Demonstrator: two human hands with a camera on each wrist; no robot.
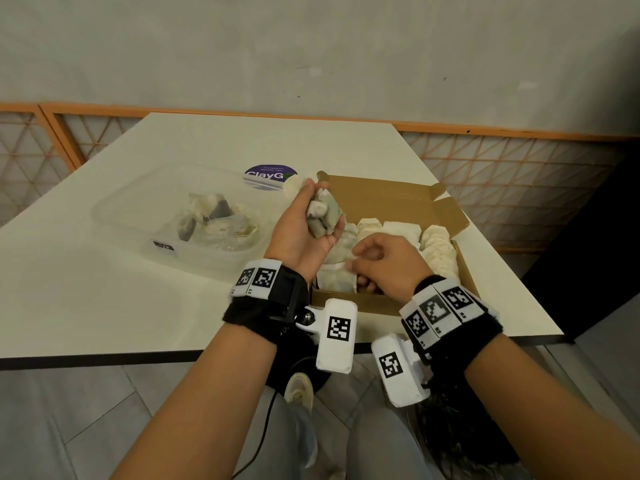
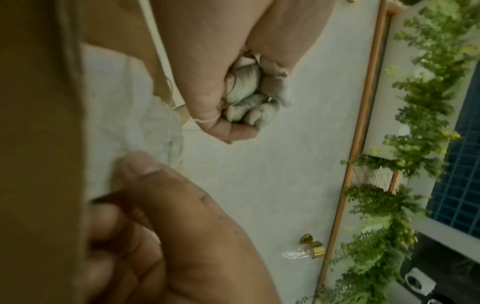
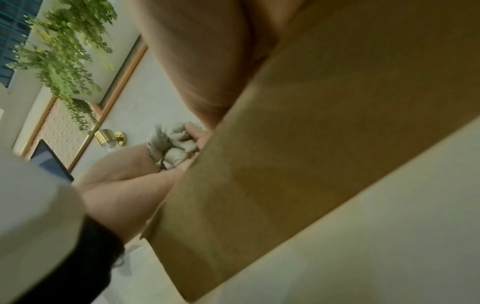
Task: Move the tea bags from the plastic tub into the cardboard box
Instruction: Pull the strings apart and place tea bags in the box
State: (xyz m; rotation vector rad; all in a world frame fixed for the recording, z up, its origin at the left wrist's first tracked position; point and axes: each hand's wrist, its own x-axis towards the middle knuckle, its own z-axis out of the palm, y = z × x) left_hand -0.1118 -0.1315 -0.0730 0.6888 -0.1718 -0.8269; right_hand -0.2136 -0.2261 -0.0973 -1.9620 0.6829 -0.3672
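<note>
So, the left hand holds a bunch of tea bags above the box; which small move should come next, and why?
Probably lower the left hand and release its tea bags into the cardboard box, since the right hand is already arranging bags there and the plastic tub still holds more.

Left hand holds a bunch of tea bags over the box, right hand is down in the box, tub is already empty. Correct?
Not quite: the plastic tub is not empty; the head view shows several tea bags still in it. The left hand does grip a bunch of tea bags, and the right hand is in the cardboard box.
</note>
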